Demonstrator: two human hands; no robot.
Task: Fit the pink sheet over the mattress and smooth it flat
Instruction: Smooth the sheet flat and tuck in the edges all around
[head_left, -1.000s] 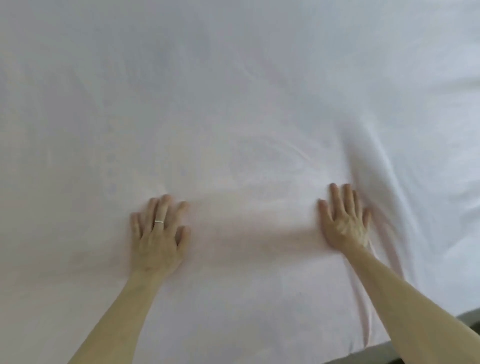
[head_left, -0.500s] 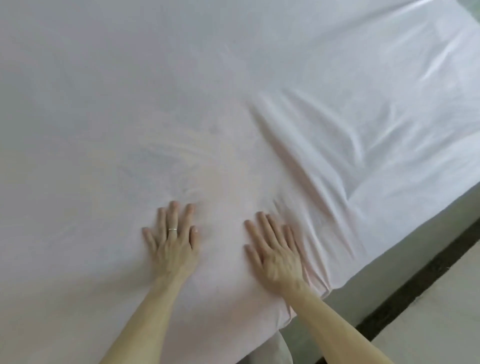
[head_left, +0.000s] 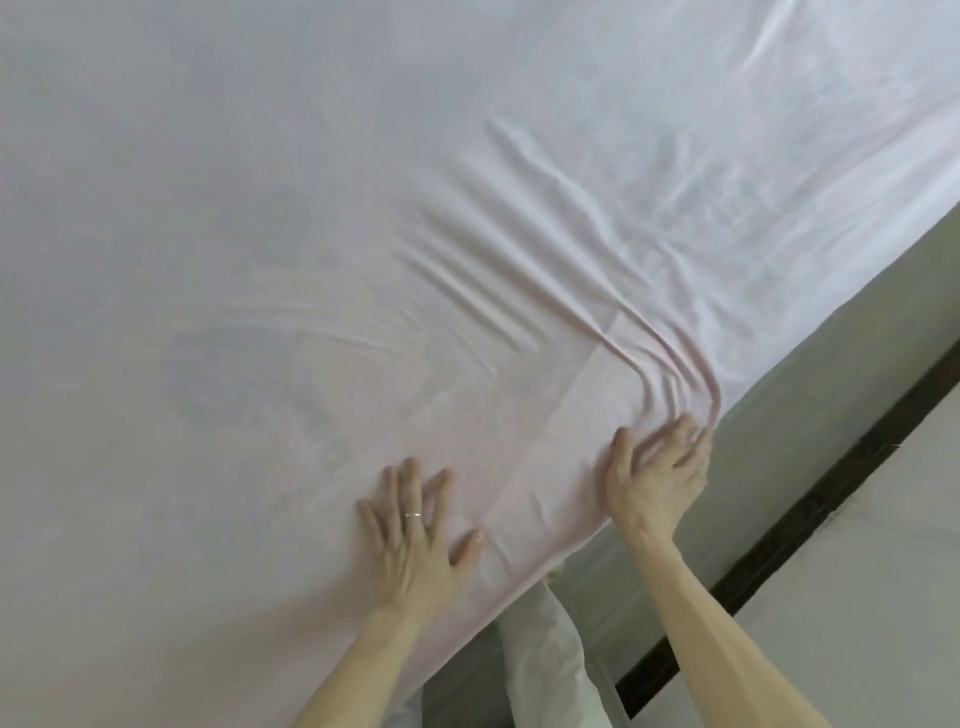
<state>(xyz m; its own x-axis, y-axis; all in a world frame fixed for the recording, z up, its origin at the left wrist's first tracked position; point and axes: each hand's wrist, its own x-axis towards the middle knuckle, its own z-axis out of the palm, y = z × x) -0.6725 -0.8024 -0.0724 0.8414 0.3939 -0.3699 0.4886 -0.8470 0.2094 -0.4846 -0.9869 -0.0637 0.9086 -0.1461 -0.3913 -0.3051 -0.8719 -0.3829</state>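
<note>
Pink sheet (head_left: 311, 234) under both hands, left hand (head_left: 415, 535) flat, right hand (head_left: 657, 478) bunching folds (mattress edge)

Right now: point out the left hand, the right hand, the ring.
left hand (head_left: 413, 540), head view, back of the hand.
right hand (head_left: 655, 475), head view, back of the hand.
ring (head_left: 413, 515), head view, band on a left finger.

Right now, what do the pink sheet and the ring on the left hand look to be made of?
Pink sheet: thin woven cloth, probably cotton, matte; it gathers into soft ridges by the right hand. Ring on the left hand: pale, shiny band, likely metal.
</note>
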